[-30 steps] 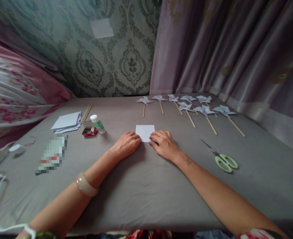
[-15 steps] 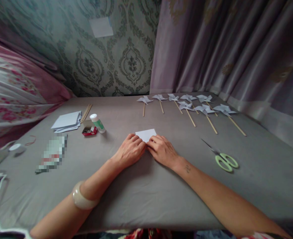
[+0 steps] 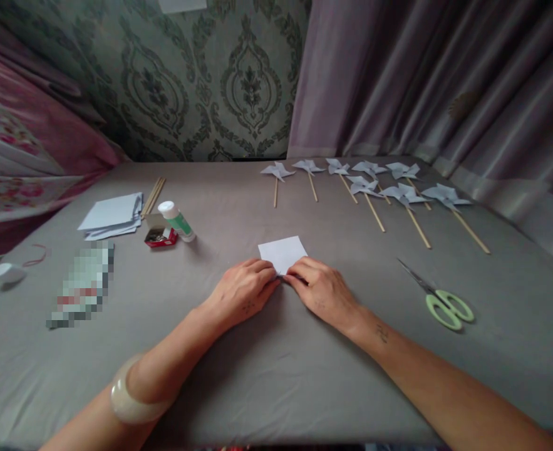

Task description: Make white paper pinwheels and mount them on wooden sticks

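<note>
A white sheet of paper point(image 3: 283, 252) lies at the middle of the cloth-covered table, its near edge under my fingers. My left hand point(image 3: 247, 288) is closed on the paper's near left part, fingers curled and pressed together. From the other side, my right hand point(image 3: 324, 289) pinches the near right part, thumb and fingertips at the edge. The two hands almost meet there. My fingers hide the near edge, so I cannot tell how far it is folded. To the right, the scissors point(image 3: 438, 297) with green handles lie apart from my hand.
Several paper pinwheels point(image 3: 405, 195) on sticks lie at the back right. At the left are a paper stack point(image 3: 111, 213), wooden sticks point(image 3: 154, 197), a small red box point(image 3: 160, 238), a glue stick point(image 3: 177, 222) and a blurred packet point(image 3: 83, 282). A white plug point(image 3: 6, 274) sits far left.
The camera view has tipped downward and come closer. Both hands remain at the paper's near edge, a little farther apart, and more of the sheet shows.
</note>
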Tool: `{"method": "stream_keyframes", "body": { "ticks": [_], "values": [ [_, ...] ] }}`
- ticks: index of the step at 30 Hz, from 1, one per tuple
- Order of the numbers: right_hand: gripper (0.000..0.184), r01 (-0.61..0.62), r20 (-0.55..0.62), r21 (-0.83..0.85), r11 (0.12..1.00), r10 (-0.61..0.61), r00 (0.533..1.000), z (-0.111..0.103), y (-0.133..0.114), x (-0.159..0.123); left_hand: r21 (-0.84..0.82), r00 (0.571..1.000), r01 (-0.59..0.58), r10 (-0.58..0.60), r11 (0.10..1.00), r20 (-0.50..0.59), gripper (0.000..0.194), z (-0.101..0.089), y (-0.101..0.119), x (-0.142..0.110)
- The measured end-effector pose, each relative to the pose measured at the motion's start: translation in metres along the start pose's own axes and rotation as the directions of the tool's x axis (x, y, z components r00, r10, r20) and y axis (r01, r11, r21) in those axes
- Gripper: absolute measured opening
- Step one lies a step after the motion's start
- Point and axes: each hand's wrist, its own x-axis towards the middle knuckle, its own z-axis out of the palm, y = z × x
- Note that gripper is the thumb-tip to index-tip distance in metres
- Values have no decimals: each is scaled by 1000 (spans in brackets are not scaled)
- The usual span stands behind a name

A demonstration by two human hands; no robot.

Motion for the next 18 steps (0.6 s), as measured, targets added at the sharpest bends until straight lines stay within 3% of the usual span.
{"method": "stream_keyframes", "body": {
  "ticks": [8, 13, 18],
  "values": [
    [13, -144, -55, 128, 981, 152, 987, 4, -4, 2, -265, 970, 153, -196, 952, -145, 17, 11, -4, 7],
    [15, -169, -63, 132, 977, 179, 982, 6, -5, 2, -310, 953, 198, -256, 930, -159, 14, 13, -2, 16],
    [10, -226, -38, 239, 944, 242, 970, 9, -1, 6, -332, 943, 237, -298, 913, -146, 13, 14, -1, 18]
  ]
}}
